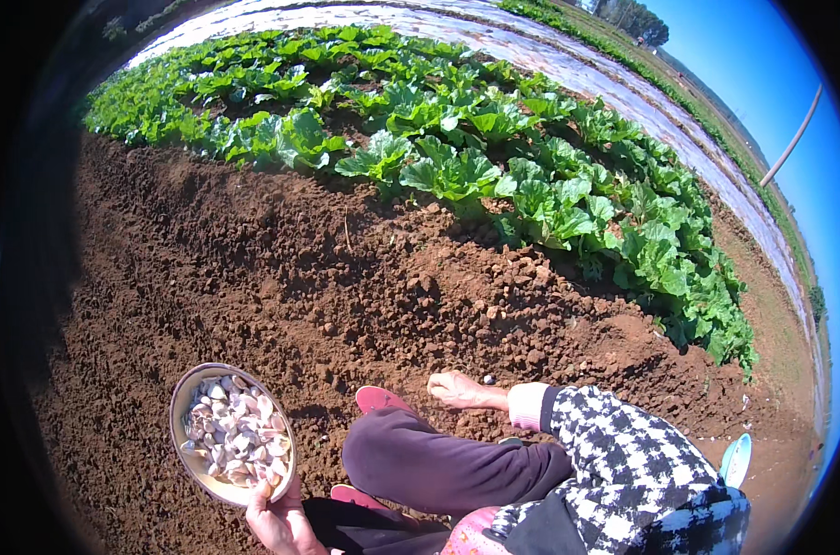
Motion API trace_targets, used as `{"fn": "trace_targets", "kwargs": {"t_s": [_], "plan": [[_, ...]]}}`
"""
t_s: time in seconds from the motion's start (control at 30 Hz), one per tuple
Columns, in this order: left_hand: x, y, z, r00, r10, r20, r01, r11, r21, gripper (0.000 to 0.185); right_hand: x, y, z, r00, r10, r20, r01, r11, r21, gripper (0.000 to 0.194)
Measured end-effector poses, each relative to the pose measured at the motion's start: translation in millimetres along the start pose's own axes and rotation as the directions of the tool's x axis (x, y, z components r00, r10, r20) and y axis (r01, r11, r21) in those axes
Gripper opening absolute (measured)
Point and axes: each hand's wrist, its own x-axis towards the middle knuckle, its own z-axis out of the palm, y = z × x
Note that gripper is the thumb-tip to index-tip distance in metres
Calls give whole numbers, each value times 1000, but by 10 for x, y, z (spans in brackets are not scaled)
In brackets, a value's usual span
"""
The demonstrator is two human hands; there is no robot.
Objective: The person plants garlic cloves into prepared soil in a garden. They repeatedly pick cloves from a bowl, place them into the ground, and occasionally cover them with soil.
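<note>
My left hand (284, 524) grips the lower rim of an oval-looking bowl (177, 430) with a pale inside, at the lower left. Many garlic cloves (239, 437) lie in the bowl. On the loose brown soil above my knee, my right hand (458, 390) is lowered with its fingers curled. Its fingertips are partly hidden, and whether they hold anything does not show. A small pale piece, perhaps a clove (489, 379), rests on the soil beside this hand's wrist. The right arm wears a black-and-white houndstooth sleeve (614, 437) with a pink cuff.
Red-pink shoes (381, 399) and dark trousers are below my hands. Rows of leafy green plants (454, 173) border the clodded soil (288, 277). Pale plastic-looking strips (600, 76) run beyond them. A turquoise container (737, 459) is at the right, and a pole (793, 139) stands far off.
</note>
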Motion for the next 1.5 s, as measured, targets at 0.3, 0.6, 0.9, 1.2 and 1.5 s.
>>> {"fn": "trace_targets", "kwargs": {"t_s": [0.3,0.6,0.9,1.2,1.5], "plan": [[33,-318,620,966,-88,245,67,993,95,53,-336,-2199,-858,647,-678,-349,729,684,22,14],[-239,-645,1453,706,-186,683,107,982,157,44,-442,-2478,-1265,665,-734,-135,432,526,-732,41],[-283,-698,1379,657,-365,660,128,916,380,29,-397,-2301,-1274,916,-383,-118,240,758,-606,66],[-214,-613,1152,684,-329,651,98,926,366,30,-277,-2383,-1092,857,-515,14,468,766,-441,37],[-200,-621,1136,633,-400,663,198,912,360,41,-406,-2381,-1512,797,-564,216,525,824,215,74]]}}
